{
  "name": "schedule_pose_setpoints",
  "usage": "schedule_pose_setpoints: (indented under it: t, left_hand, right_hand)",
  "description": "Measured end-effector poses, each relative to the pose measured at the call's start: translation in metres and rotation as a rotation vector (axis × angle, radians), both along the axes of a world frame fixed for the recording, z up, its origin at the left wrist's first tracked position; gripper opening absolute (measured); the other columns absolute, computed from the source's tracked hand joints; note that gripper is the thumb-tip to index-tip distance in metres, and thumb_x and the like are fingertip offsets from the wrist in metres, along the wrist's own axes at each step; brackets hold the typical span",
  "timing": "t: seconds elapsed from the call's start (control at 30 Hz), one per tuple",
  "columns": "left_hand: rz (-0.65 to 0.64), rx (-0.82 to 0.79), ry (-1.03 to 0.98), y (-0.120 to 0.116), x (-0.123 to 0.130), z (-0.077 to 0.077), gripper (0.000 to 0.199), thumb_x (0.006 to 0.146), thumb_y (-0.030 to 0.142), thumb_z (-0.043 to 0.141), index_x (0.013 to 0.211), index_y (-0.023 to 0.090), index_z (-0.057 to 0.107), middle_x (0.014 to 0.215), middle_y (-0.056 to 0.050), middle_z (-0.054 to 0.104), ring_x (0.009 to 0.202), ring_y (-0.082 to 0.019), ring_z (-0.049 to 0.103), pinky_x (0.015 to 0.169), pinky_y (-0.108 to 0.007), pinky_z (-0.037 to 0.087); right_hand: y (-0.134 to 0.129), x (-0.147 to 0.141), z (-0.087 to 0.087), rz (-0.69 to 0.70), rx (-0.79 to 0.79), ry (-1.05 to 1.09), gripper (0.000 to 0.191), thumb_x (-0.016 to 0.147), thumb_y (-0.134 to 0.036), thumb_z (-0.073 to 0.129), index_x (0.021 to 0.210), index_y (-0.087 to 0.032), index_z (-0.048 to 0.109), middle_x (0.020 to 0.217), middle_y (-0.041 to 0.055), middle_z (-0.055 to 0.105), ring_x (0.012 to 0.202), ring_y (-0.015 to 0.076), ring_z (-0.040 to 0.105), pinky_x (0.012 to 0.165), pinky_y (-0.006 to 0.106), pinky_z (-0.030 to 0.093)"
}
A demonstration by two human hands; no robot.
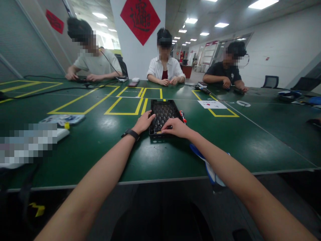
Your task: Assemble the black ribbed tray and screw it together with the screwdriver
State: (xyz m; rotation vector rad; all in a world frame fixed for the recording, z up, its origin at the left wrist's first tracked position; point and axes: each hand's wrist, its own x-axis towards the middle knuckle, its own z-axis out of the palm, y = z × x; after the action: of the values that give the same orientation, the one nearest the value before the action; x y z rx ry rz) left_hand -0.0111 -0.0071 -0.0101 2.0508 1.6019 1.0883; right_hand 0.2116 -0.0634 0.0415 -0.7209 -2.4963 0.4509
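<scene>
A black open tray-like case (165,112) with a patterned inside lies on the green table in front of me. My left hand (143,122) rests at its left edge, the thumb on the rim and the fingers apart. Over the case's near right part is my right hand (175,127), its fingers pinched together at a small yellowish piece (158,132) by the near edge. What the right fingertips hold, if anything, is too small to make out. A red-handled tool (183,116) lies against the case's right side.
Blue and white gloves (213,170) hang over the table's front edge under my right forearm. A white sheet (212,104) lies on the green table (250,147). White items (57,135) are at left. Three people sit across the table.
</scene>
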Motion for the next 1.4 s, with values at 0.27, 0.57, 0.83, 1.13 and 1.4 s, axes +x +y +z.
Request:
schedule_pose_setpoints:
  t: [0.27, 0.57, 0.83, 1.13, 1.4]
  left_hand:
    - [-0.038, -0.008, 0.007, 0.0022, -0.0041, -0.0003, 0.063, 0.087, 0.049, 0.040, 0.136, 0.009, 0.042, 0.142, -0.014, 0.041, 0.132, -0.025, 0.037, 0.111, -0.037, 0.026]
    - [-0.045, 0.009, 0.004, 0.0039, -0.0049, -0.0020, 0.062, 0.087, 0.047, 0.042, 0.136, 0.009, 0.042, 0.141, -0.015, 0.042, 0.129, -0.025, 0.040, 0.110, -0.037, 0.028]
    - [-0.039, 0.012, 0.032, 0.0055, -0.0051, -0.0020, 0.061, 0.087, 0.047, 0.042, 0.136, 0.010, 0.043, 0.141, -0.015, 0.042, 0.132, -0.025, 0.038, 0.111, -0.038, 0.026]
    - [-0.043, 0.007, 0.021, 0.0041, -0.0050, -0.0012, 0.060, 0.086, 0.047, 0.041, 0.135, 0.011, 0.044, 0.142, -0.015, 0.042, 0.132, -0.025, 0.037, 0.111, -0.039, 0.026]
    - [-0.032, 0.011, 0.023, 0.0033, -0.0042, -0.0009, 0.060, 0.086, 0.046, 0.043, 0.134, 0.011, 0.044, 0.141, -0.015, 0.042, 0.131, -0.025, 0.038, 0.111, -0.038, 0.026]
  right_hand:
    - [0.0013, 0.0006, -0.0010, 0.009, -0.012, 0.013, 0.019, 0.077, -0.031, 0.065, 0.085, -0.017, 0.075, 0.080, 0.0053, 0.073, 0.077, 0.0146, 0.063, 0.076, 0.026, 0.045]
    - [0.0001, 0.0001, 0.0009, 0.024, -0.028, 0.063, 0.019, 0.075, -0.031, 0.068, 0.084, -0.016, 0.075, 0.081, 0.0057, 0.073, 0.078, 0.0146, 0.064, 0.079, 0.027, 0.046]
    - [-0.0036, 0.0010, 0.0045, -0.002, -0.079, 0.047, 0.021, 0.074, -0.032, 0.068, 0.083, -0.014, 0.074, 0.080, 0.0059, 0.072, 0.075, 0.0137, 0.065, 0.074, 0.025, 0.047]
    - [0.0011, 0.0007, -0.0020, -0.015, -0.160, 0.099, 0.021, 0.077, -0.028, 0.064, 0.088, -0.012, 0.070, 0.077, 0.0046, 0.071, 0.070, 0.0121, 0.064, 0.071, 0.024, 0.047]
    - [-0.0003, 0.0006, -0.0011, -0.011, -0.164, 0.083, 0.021, 0.079, -0.029, 0.061, 0.088, -0.012, 0.070, 0.075, 0.0042, 0.070, 0.069, 0.0113, 0.062, 0.069, 0.023, 0.046]
